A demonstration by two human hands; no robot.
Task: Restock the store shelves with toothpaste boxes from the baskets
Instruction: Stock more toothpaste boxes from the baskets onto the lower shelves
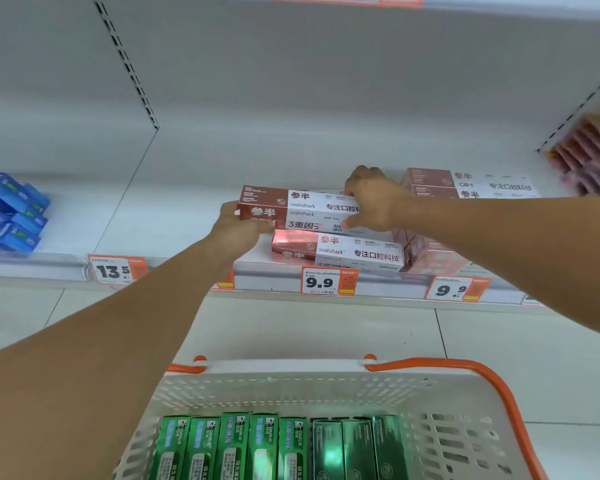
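A red-and-white toothpaste box [302, 207] lies lengthwise on the white shelf [174, 216], seemingly stacked on another of its kind. My left hand [236, 225] grips its left end. My right hand [371, 199] holds its right end, fingers curled over the top and thumb on the front. A matching box [336, 251] lies in front of it at the shelf's edge. More of these boxes [465, 185] are stacked to the right. Below me, a white basket [291, 386] with orange handles holds several green toothpaste boxes [257, 448] standing side by side.
Blue boxes [11, 213] are piled at the shelf's left end. Pink packs [589, 157] sit at the far right, blurred. Price tags [328, 282] reading 13.5 and 9.9 line the shelf's front rail. Pale floor tiles lie between shelf and basket.
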